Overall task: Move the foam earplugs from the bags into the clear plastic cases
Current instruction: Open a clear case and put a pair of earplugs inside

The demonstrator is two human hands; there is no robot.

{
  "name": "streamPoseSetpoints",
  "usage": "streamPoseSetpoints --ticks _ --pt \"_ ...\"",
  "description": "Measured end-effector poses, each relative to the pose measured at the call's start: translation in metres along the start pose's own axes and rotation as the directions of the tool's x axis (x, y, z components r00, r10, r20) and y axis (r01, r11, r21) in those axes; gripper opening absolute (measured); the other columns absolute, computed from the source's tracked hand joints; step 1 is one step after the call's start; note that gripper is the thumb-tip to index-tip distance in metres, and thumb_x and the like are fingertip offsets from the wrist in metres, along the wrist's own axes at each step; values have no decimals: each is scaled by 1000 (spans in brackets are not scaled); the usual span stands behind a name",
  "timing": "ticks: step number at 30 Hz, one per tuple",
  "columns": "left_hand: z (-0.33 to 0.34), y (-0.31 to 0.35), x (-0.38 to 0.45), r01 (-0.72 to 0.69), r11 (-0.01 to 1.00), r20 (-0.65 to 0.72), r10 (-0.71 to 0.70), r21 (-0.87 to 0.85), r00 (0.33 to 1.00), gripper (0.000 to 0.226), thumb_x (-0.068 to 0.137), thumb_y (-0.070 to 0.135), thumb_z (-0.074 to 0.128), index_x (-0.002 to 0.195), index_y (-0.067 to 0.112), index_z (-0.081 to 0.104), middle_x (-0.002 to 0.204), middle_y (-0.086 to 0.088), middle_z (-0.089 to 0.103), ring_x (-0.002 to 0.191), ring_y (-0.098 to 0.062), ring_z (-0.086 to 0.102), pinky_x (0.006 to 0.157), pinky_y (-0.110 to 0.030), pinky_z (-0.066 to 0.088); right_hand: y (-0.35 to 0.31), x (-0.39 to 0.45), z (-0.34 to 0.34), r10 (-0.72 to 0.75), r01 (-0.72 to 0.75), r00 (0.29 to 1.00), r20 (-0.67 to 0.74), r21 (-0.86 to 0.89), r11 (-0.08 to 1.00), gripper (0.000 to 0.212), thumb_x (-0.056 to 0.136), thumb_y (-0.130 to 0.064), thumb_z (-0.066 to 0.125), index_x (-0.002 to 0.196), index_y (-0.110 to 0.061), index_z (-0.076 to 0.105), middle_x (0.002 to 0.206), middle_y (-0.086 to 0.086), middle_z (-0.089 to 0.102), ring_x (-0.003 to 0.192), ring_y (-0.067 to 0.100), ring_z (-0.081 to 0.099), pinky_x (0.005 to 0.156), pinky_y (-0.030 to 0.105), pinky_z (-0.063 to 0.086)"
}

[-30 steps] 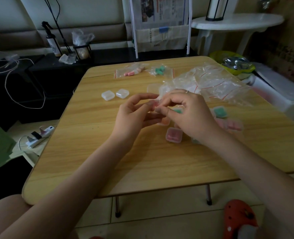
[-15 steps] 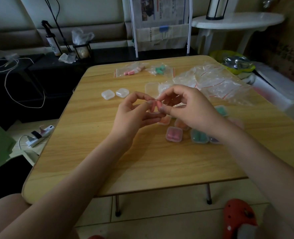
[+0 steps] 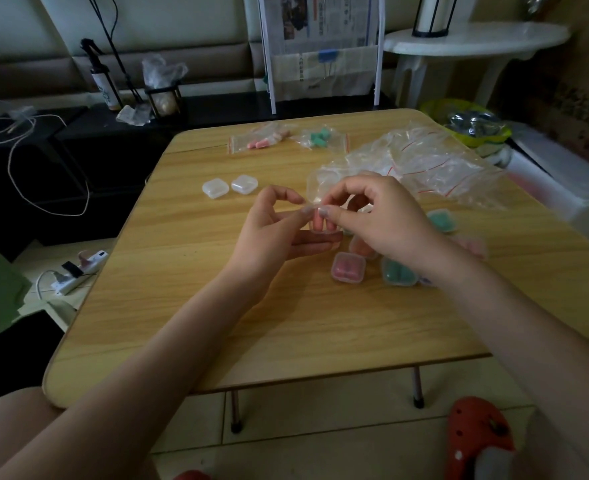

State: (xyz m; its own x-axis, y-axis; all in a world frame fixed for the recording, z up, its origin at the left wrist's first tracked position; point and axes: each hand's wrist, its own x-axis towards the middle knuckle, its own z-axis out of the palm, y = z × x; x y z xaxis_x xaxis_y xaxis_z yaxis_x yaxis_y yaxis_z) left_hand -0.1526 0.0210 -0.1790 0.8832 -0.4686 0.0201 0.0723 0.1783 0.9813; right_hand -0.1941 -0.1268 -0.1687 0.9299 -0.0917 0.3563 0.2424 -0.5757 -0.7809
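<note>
My left hand (image 3: 272,230) and my right hand (image 3: 379,216) meet above the middle of the table and together pinch a small clear bag with pink earplugs (image 3: 320,221) inside. Below them lie a closed clear case with pink earplugs (image 3: 348,267) and one with green earplugs (image 3: 399,276); another green-filled case (image 3: 442,220) lies right of my right hand. Two empty closed cases (image 3: 230,186) sit to the left. At the far edge lie a bag of pink earplugs (image 3: 258,140) and a bag of green earplugs (image 3: 320,137).
A heap of empty clear zip bags (image 3: 421,164) covers the table's far right. The wooden table (image 3: 182,306) has bare surface at its near and left parts. A red shoe (image 3: 476,438) is on the floor below; a power strip (image 3: 78,271) lies at the left.
Both hands have lifted slightly off the table and the small bag with pink earplugs now hangs between their fingertips. More filled cases show beneath my right hand.
</note>
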Motion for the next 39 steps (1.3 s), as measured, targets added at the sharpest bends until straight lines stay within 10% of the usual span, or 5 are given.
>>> streamPoseSetpoints --ticks 10,23,33,39 --pt "0 2 2 86 989 -14 -88 -118 996 9 96 3 48 98 10 41 74 -14 71 71 -31 72 58 -28 58 9 4 0 119 -119 993 11 210 970 20 95 -34 54 109 -21 47 114 -7 63 93 12 64 75 23 47" --pt "-8 5 6 88 974 -43 -98 -209 994 22 92 8 57 110 7 45 84 -16 71 78 -25 72 72 -29 59 10 2 4 -32 28 999 15 195 980 12 91 -4 59 103 -6 59 106 3 66 98 4 65 83 18 52" --pt "-20 8 10 59 998 -151 -53 33 987 30 87 3 63 111 12 47 90 -22 69 82 -29 72 73 -34 59 21 9 -1 53 -17 976 -213 169 986 16 91 -1 54 93 -16 61 96 -1 68 91 14 66 88 36 54" --pt "-23 7 13 105 871 -215 1 481 977 18 91 21 59 104 15 49 91 -3 68 79 -14 65 67 -27 55 27 11 -2 29 -25 975 -222 22 999 20 92 -3 54 97 -18 67 94 -14 66 89 -2 61 80 14 48"
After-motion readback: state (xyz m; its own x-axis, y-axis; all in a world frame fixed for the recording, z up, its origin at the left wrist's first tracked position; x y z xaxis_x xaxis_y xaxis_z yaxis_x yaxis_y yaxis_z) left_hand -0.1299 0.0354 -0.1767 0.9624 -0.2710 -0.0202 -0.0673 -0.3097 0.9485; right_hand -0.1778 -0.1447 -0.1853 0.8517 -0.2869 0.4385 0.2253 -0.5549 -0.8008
